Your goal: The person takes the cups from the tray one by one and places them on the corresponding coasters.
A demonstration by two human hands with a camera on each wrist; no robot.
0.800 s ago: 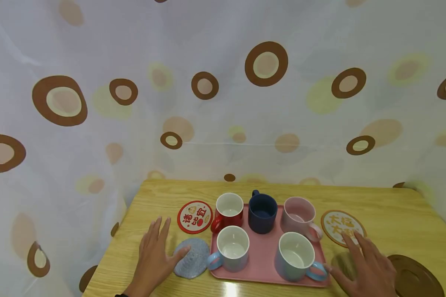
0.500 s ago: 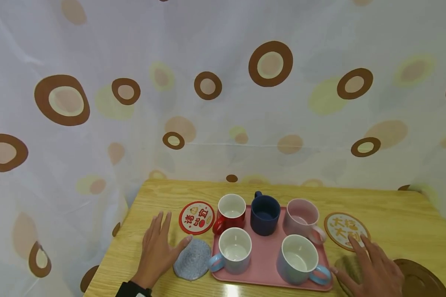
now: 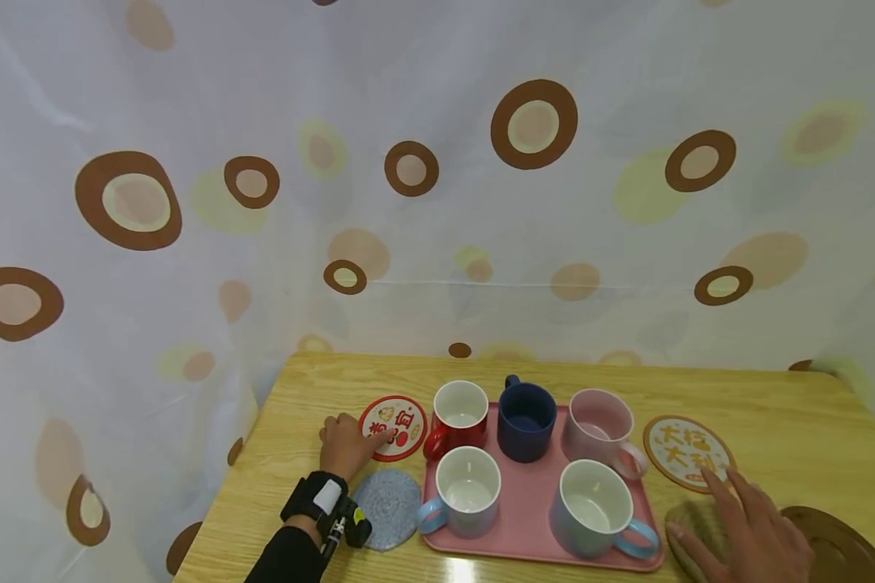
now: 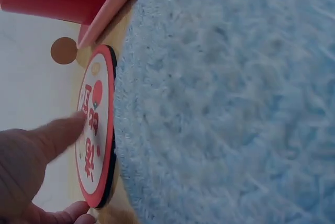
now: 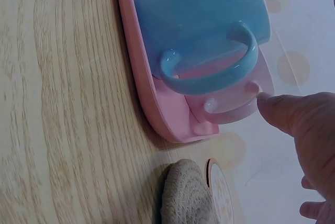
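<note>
Straddling the red-rimmed coaster [image 3: 403, 427] on the desk [image 3: 795, 425], the left hand [image 3: 346, 447] has thumb over face, fingertips at the rim; whether it pinches cannot be told. A light, level rim grip looks surest. The right hand [image 3: 758, 534] hangs spread.

Head view: set high, facing forward and down; patterned curtain [image 3: 437, 219] takes the upper frame, wooden table [image 3: 787, 421] the lower, the widest look of the three. Left wrist view: low, rolled sideways, curtain at left; blue-grey coaster [image 4: 225, 98] very near, filling the right side, red-rimmed coaster [image 4: 99, 124] beyond it, left of centre. Right wrist view: low too, rolled the other way, curtain at right; light-blue mug [image 5: 204, 20] near, upper centre. Head and left wrist share both coasters; head and right wrist, that mug; all three catch the pink tray [image 5: 144, 77].
</note>
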